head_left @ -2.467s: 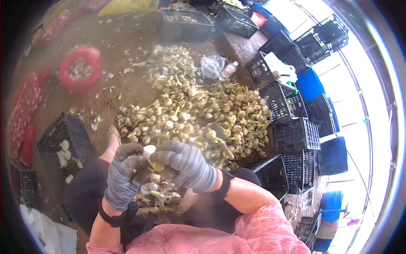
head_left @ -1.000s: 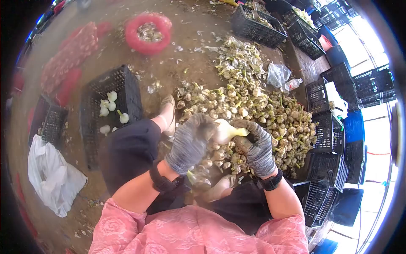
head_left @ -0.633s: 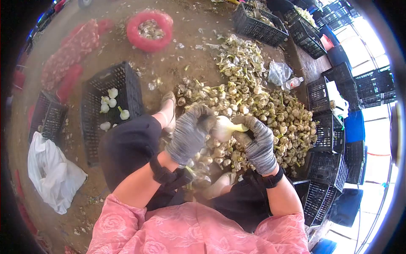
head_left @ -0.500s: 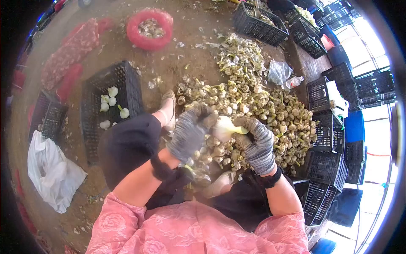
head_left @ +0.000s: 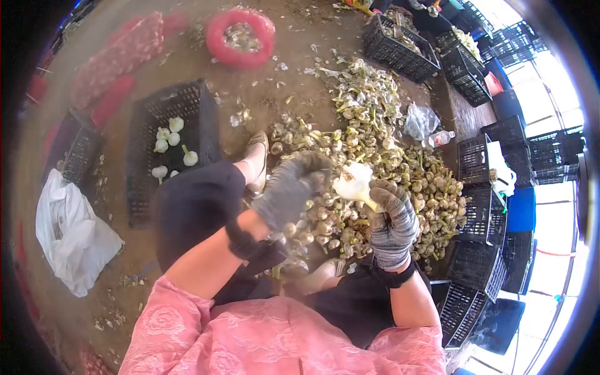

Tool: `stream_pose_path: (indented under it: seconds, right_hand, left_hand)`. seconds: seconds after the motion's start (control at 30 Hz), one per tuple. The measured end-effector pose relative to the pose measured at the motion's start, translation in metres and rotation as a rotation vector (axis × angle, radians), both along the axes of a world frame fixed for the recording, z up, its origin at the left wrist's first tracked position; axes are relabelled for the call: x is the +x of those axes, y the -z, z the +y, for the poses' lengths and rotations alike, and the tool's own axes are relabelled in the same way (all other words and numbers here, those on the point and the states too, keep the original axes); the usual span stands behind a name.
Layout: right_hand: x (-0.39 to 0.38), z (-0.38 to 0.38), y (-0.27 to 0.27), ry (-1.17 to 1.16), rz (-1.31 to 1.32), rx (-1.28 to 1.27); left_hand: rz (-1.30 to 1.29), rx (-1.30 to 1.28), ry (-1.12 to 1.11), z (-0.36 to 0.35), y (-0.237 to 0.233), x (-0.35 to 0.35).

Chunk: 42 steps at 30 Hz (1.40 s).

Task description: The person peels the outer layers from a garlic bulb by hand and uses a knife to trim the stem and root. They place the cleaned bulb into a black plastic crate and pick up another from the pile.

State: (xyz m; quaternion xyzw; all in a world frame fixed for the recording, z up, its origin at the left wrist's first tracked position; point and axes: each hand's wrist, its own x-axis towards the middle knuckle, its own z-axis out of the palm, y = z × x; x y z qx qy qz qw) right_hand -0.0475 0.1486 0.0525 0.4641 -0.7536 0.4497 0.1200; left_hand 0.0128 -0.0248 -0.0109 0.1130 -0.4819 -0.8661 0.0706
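My right hand, in a grey knit glove, grips a white garlic bulb by its stem, which points down to the right. The bulb's round end is turned up and to the left. Close to the bulb's left side is my left hand, gloved alike. Motion smears its fingers, so whether they hold anything cannot be made out. Below and beyond both hands spreads a heap of brownish, unpeeled garlic bulbs with stems. To the left, several clean white garlic bulbs lie in a black plastic crate.
A pink mesh bag with peelings stands ahead. Loose skins litter the floor beyond the heap. A white plastic bag lies at the left. Black crates line the right side, near a clear bottle. Another crate sits further ahead.
The garlic bulb has turned in my right hand, its stem now pointing further down, and has moved slightly right. My left hand shows a small gap from it. The whole view has shifted a little.
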Motion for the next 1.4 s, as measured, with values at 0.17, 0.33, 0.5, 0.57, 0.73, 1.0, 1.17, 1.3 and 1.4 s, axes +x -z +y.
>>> stream_pose_path:
  seconds: [0.17, 0.33, 0.5, 0.57, 0.73, 1.0, 1.17, 1.3, 1.4]
  right_hand:
    - [-0.005, 0.004, 0.005, -0.037, 0.032, 0.105]
    - [-0.004, 0.004, 0.001, -0.08, 0.071, 0.147]
    - [-0.004, 0.004, 0.013, -0.05, -0.085, 0.051]
    - [-0.005, 0.004, 0.017, -0.043, -0.169, -0.04]
    - [-0.004, 0.001, 0.006, -0.055, -1.112, -0.395]
    - [-0.014, -0.002, 0.016, -0.274, -1.605, -0.306]
    - [-0.04, 0.001, 0.041, -0.144, -1.462, -0.234]
    - [-0.081, 0.025, 0.11, 0.148, -1.564, -0.048]
    - [-0.094, 0.035, 0.179, 0.325, -1.337, 0.326]
  left_hand:
    - [0.014, -0.22, 0.07, 0.002, -0.033, 0.012]
    - [-0.009, -0.259, 0.068, -0.001, -0.028, 0.013]
    - [-0.032, -0.132, 0.074, -0.004, -0.02, 0.011]
    - [-0.033, -0.027, 0.072, -0.006, -0.017, 0.011]
    - [-0.004, -0.778, 0.105, -0.005, 0.015, 0.002]
    - [0.283, -0.167, 0.199, 0.017, -0.004, 0.002]
    - [0.095, 0.629, -0.252, -0.046, 0.026, -0.014]
    - [0.09, 0.896, -1.05, -0.08, -0.035, -0.002]
    - [0.186, 1.026, -1.041, -0.117, -0.015, 0.007]
